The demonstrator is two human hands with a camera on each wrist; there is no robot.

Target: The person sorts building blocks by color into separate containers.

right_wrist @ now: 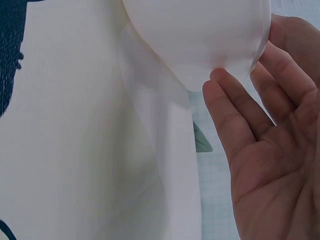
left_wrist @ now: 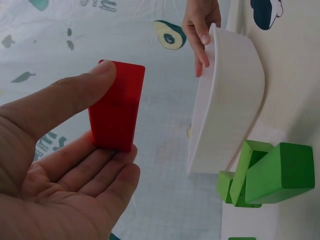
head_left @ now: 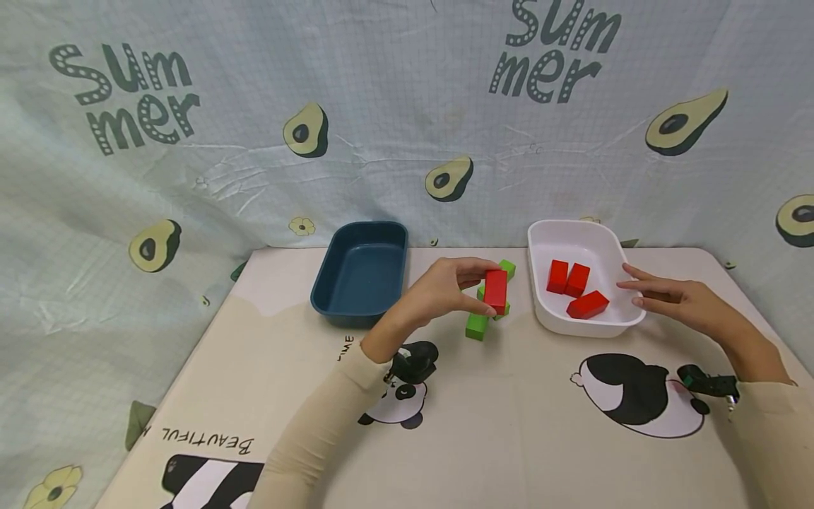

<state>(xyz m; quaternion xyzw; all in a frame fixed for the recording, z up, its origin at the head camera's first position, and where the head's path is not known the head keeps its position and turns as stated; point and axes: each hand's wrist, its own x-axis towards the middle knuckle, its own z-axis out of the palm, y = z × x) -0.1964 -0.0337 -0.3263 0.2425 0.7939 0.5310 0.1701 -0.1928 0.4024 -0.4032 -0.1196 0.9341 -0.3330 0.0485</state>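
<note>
My left hand [head_left: 439, 291] pinches a red block [head_left: 495, 292] between thumb and fingertips. In the left wrist view the thumb presses one face of this red block [left_wrist: 117, 110], with the fingers below it. It is held over a small group of green blocks [head_left: 477, 326] on the table, partly hidden by it. To the right, a white bin [head_left: 590, 327] contains three red blocks [head_left: 588, 305]. My right hand [head_left: 680, 300] is at the bin's right rim, its fingers extended and loosely spread. The right wrist view shows fingertips [right_wrist: 218, 75] against the bin's outer wall.
A dark blue bin [head_left: 358, 311] stands at the back left, with nothing inside. The pale tablecloth [head_left: 496, 438] has printed pandas and lettering. Behind the table hangs a cloth [head_left: 381, 177] with avocado prints, close to both bins.
</note>
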